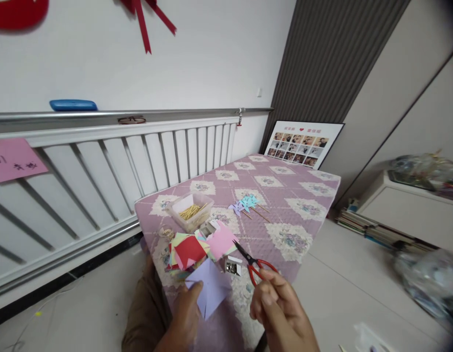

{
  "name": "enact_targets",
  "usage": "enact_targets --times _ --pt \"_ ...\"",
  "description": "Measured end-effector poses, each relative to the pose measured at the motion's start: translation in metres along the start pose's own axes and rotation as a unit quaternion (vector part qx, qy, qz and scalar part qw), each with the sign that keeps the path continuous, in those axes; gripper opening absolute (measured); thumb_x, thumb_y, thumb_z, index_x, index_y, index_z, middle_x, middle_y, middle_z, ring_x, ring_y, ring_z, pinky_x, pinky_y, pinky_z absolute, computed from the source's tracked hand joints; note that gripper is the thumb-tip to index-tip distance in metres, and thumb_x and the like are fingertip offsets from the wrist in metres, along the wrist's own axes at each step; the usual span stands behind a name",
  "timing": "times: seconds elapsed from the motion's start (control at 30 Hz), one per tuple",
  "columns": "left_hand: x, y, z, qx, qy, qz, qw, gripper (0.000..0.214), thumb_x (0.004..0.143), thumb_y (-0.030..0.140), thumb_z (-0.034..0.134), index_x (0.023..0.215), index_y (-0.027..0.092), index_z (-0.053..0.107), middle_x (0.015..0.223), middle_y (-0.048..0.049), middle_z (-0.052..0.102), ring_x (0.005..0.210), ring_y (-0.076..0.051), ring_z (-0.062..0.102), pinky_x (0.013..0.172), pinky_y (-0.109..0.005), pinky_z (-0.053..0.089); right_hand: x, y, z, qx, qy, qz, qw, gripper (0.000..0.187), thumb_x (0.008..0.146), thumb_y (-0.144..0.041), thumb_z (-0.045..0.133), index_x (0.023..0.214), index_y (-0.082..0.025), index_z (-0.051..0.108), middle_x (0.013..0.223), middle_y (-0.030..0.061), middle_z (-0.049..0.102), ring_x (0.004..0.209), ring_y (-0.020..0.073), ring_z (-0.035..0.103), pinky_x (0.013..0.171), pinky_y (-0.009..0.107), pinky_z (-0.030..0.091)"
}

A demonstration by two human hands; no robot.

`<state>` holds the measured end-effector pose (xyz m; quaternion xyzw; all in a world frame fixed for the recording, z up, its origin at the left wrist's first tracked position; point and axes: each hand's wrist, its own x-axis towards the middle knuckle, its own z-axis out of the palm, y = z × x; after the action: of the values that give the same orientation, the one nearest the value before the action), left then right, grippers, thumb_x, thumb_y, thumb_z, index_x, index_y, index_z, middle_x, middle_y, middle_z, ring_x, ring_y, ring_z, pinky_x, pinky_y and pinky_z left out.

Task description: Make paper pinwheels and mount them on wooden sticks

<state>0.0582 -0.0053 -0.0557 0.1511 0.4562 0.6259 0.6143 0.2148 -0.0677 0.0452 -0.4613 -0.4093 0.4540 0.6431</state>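
My left hand (187,308) holds a square of lilac paper (210,288) at its left edge, thumb on top; a slit shows at its lower corner. My right hand (279,305) is closed in a pinch, and whatever sits between the fingertips is too small to make out. Just beyond those fingertips are red-handled scissors (251,260), blades apart, handles partly covered by the fingers. Between the hands stands a small open box of metal pins (232,267). A pile of coloured paper, with a red sheet (190,250) and a pink sheet (222,240), lies behind the lilac square.
A clear plastic bin (191,222) holds thin wooden sticks (191,211). Farther back lie lilac (236,208) and turquoise pinwheels (249,201) on sticks. The patterned tablecloth (310,181) covers the table, with a white radiator (167,156) along its left and a photo board (303,142) behind.
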Motion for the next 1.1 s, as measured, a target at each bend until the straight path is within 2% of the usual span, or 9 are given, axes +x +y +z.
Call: enact_targets --times 0.03,0.1,0.27,0.43,0.6,0.73,0.83,0.93,1.1 --pt "-0.001 0.007 0.005 -0.025 -0.032 -0.021 0.999 0.039 0.057 0.026 0.078 0.092 0.019 0.062 0.089 -0.0055 0.072 0.086 -0.024 0.067 0.083 -0.036 0.049 0.006 0.005 0.001 -0.023 0.009 0.012 1.0 0.024 0.086 -0.042 0.058 0.104 -0.026 0.057 0.061 -0.0049 0.052 0.053 0.0122 0.05 0.052 0.023 0.045" --pt "-0.003 0.022 0.013 -0.046 -0.054 -0.052 0.996 0.039 0.06 0.025 0.077 0.095 0.019 0.061 0.089 -0.0052 0.072 0.084 -0.022 0.068 0.082 -0.035 0.05 0.01 0.023 0.0 -0.074 0.008 0.023 0.997 0.026 0.082 -0.044 0.061 0.1 -0.025 0.058 0.064 -0.0043 0.053 0.057 0.0133 0.052 0.054 0.024 0.046" --pt "-0.01 0.049 0.032 -0.046 -0.092 -0.024 0.994 0.031 0.062 0.026 0.076 0.089 0.018 0.063 0.087 -0.0045 0.073 0.082 -0.02 0.068 0.078 -0.031 0.051 -0.002 0.06 -0.006 -0.195 -0.046 -0.021 0.98 0.02 0.081 -0.034 0.06 0.098 -0.023 0.058 0.076 0.0003 0.061 0.07 0.0169 0.06 0.063 0.025 0.05" --pt "-0.016 0.052 0.042 -0.007 -0.102 0.003 0.995 0.024 0.064 0.031 0.075 0.078 0.015 0.063 0.071 -0.004 0.071 0.074 -0.02 0.068 0.07 -0.029 0.05 -0.01 0.065 0.012 -0.222 -0.091 -0.1 0.966 0.034 0.083 -0.02 0.051 0.116 -0.026 0.055 0.086 0.0011 0.064 0.073 0.0143 0.061 0.069 0.023 0.05" --pt "-0.018 0.046 0.043 0.015 -0.115 0.013 0.993 0.023 0.068 0.033 0.072 0.082 0.016 0.064 0.07 -0.0043 0.07 0.072 -0.021 0.066 0.066 -0.028 0.049 -0.005 0.078 0.021 -0.237 -0.105 -0.126 0.958 0.036 0.083 -0.017 0.048 0.118 -0.023 0.055 0.079 0.0002 0.063 0.068 0.0139 0.062 0.067 0.021 0.051" --pt "-0.02 0.046 0.043 0.039 -0.119 0.026 0.992 0.023 0.07 0.032 0.07 0.082 0.014 0.063 0.07 -0.0052 0.069 0.071 -0.021 0.066 0.065 -0.028 0.049 0.002 0.078 0.018 -0.263 -0.084 -0.138 0.951 0.025 0.082 -0.018 0.052 0.105 -0.022 0.062 0.078 0.0008 0.064 0.069 0.015 0.063 0.065 0.021 0.051" --pt "-0.024 0.047 0.045 0.016 -0.132 0.011 0.991 0.023 0.071 0.03 0.07 0.085 0.014 0.062 0.072 -0.0051 0.07 0.074 -0.021 0.066 0.069 -0.03 0.049 0.003 0.07 0.019 -0.258 -0.072 -0.141 0.953 0.017 0.082 -0.02 0.054 0.095 -0.022 0.065 0.079 0.002 0.066 0.071 0.0165 0.064 0.066 0.022 0.051" --pt "-0.028 0.049 0.047 -0.007 -0.136 -0.004 0.991 0.023 0.07 0.03 0.07 0.086 0.015 0.063 0.076 -0.0053 0.071 0.078 -0.021 0.067 0.074 -0.031 0.049 0.0 0.063 0.022 -0.233 -0.048 -0.128 0.963 0.014 0.081 -0.021 0.055 0.09 -0.022 0.067 0.077 0.0021 0.066 0.072 0.0176 0.063 0.066 0.024 0.05" --pt "-0.036 0.053 0.05 -0.03 -0.151 -0.016 0.988 0.035 0.067 0.035 0.073 0.093 0.014 0.065 0.085 -0.0088 0.072 0.085 -0.025 0.066 0.079 -0.034 0.049 -0.003 0.057 0.024 -0.208 -0.022 -0.108 0.972 0.013 0.08 -0.022 0.056 0.083 -0.023 0.068 0.075 0.0016 0.066 0.071 0.0182 0.062 0.066 0.024 0.049"
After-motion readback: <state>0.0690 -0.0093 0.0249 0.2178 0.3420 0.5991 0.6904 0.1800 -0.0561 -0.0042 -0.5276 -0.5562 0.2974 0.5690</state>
